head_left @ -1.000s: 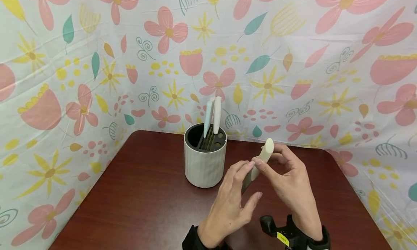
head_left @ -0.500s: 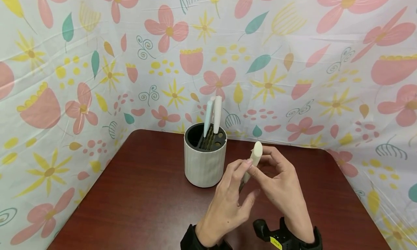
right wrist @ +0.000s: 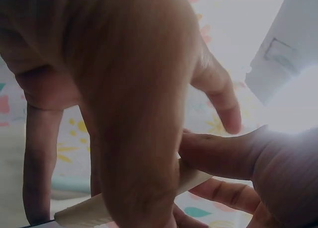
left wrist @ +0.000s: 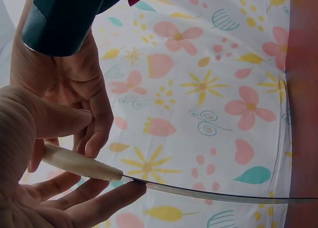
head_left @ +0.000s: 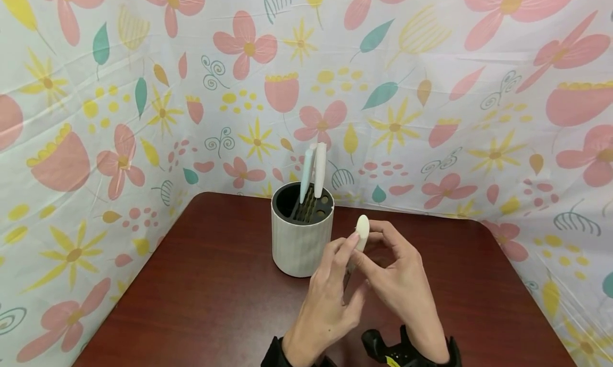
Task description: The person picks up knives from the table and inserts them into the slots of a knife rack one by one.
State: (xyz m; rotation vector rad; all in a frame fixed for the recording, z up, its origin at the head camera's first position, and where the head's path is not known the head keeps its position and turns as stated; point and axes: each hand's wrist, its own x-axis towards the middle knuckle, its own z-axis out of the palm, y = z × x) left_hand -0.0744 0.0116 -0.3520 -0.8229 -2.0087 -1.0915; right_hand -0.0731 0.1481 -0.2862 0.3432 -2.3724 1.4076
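Observation:
A knife (head_left: 362, 232) with a cream handle is held between the hands in the head view, its handle end up and its blade angled down behind the left fingers. The right hand (head_left: 402, 284) pinches the handle between thumb and fingers. Fingers of the left hand (head_left: 325, 308) touch the handle, while its thumb stands apart. Seen from the left wrist, the long thin blade (left wrist: 213, 194) runs out to the right, and one left fingertip lies by the blade's root. In the right wrist view the left hand hides much of the handle (right wrist: 84, 212).
A white ribbed knife block (head_left: 298, 250) with a black slotted insert stands behind the hands, left of the knife. Light-blue (head_left: 306, 175) and white (head_left: 320, 170) handles stick up from it. The brown table (head_left: 191, 292) meets a flower-printed cloth (head_left: 402, 90) at the back and sides.
Both hands and the knife have shifted left and slightly down, the right hand farther than the left, bringing the handle nearer the knife block. The block has not moved.

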